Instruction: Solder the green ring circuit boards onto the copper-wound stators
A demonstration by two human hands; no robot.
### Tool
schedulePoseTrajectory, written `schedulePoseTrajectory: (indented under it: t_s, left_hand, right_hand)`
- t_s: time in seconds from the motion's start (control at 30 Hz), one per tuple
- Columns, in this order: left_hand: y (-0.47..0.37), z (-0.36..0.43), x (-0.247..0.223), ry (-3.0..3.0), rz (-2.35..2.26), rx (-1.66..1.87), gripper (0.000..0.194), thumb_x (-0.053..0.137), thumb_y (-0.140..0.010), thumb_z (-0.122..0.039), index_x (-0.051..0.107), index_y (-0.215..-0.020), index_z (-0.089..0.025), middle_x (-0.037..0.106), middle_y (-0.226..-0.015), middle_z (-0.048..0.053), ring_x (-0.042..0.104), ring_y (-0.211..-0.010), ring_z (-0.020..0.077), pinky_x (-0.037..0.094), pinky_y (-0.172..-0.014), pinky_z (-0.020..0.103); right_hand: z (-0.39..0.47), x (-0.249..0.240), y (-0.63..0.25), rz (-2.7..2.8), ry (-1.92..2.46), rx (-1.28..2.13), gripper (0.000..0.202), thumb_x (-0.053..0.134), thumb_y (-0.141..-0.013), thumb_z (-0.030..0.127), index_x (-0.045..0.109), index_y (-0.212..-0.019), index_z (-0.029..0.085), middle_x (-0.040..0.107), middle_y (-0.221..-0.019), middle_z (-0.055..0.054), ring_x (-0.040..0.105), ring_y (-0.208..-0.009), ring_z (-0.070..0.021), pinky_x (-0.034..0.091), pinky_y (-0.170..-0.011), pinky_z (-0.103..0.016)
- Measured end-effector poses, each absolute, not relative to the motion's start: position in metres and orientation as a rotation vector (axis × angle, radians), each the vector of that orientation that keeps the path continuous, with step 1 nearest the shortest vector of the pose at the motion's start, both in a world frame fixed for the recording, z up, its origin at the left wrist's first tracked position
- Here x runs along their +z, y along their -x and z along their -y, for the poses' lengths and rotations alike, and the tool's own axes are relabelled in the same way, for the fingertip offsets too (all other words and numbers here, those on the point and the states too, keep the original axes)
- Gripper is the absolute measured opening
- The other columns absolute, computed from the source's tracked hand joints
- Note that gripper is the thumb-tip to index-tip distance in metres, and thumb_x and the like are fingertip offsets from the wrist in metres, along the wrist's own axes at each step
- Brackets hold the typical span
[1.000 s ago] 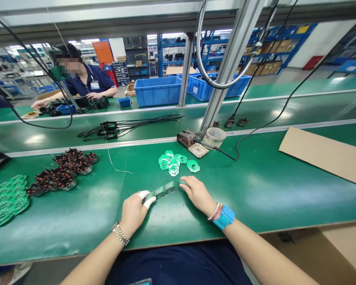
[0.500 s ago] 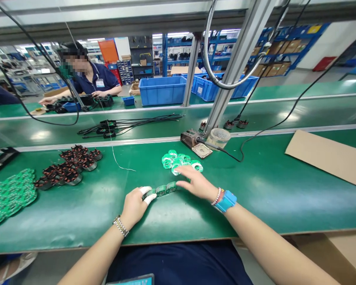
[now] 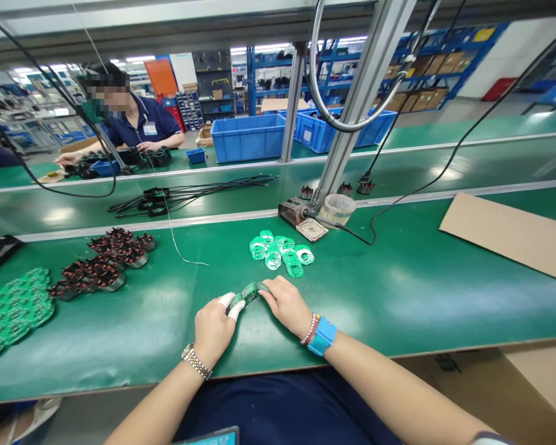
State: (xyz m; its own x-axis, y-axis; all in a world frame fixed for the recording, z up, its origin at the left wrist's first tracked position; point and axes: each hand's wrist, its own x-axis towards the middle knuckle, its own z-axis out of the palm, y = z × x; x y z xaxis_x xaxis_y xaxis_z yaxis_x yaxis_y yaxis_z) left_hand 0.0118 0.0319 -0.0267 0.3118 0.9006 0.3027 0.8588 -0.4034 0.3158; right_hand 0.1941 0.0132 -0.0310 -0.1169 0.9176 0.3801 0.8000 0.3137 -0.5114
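A short stack of green circuit boards [image 3: 249, 293] spans the gap between my hands, just above the green bench. My left hand [image 3: 215, 327] grips its left end between thumb and fingers, with white covers on the fingertips. On the right end, the thumb and fingers of my right hand [image 3: 290, 305] are closed. Beyond my hands lies a loose pile of round green boards [image 3: 273, 256]. A large sheet of joined green boards [image 3: 16, 312] rests at the far left, beside a cluster of dark motor parts with copper windings [image 3: 95, 272].
A soldering iron holder [image 3: 293, 212] stands beside a round clear container [image 3: 338, 209] at a metal post [image 3: 352, 111]. Cardboard [image 3: 509, 232] lies at the right. Black cables [image 3: 189, 194] lie on the middle shelf. Across the bench, a person [image 3: 139, 120] handles parts near blue bins [image 3: 248, 137].
My right hand has come down and left from the loose boards and taken hold of the stack's right end. The stack is now bent between my hands, and another green board lies at the pile's front.
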Motion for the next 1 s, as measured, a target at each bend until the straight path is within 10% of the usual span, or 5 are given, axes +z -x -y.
schedulePoseTrajectory:
  t_s: [0.47,0.67,1.0]
  left_hand:
    - [-0.002,-0.039,-0.030,-2.431,-1.550,0.624,0.029,0.048,-0.082,-0.040,0.067,-0.094,-0.021,0.072,-0.084,0.004,0.066,-0.077,0.0196,0.051,-0.069,0.027]
    - [-0.001,-0.040,-0.034,-2.431,-1.515,0.668,0.027,0.049,-0.082,-0.039,0.066,-0.093,-0.021,0.071,-0.082,0.004,0.065,-0.076,0.0194,0.050,-0.068,0.028]
    - [-0.002,-0.039,-0.032,-2.398,-1.491,0.714,0.026,0.050,-0.082,-0.037,0.067,-0.093,-0.020,0.071,-0.084,0.005,0.065,-0.074,0.0188,0.050,-0.068,0.027]
  right_hand:
    - [-0.026,-0.027,-0.328,1.825,1.769,0.125,0.027,0.043,-0.087,0.030,0.062,-0.101,0.016,0.063,-0.091,-0.009,0.061,-0.087,-0.0209,0.050,-0.079,-0.035]
    - [-0.042,-0.039,-0.300,1.913,1.800,0.029,0.054,0.045,-0.085,0.044,0.038,-0.131,0.016,0.037,-0.136,-0.015,0.032,-0.127,-0.0291,0.034,-0.100,-0.048]
    - [-0.090,-0.035,-0.269,2.063,1.829,-0.022,0.045,0.050,-0.082,0.047,0.053,-0.120,0.023,0.044,-0.133,-0.011,0.033,-0.124,-0.0343,0.031,-0.098,-0.052]
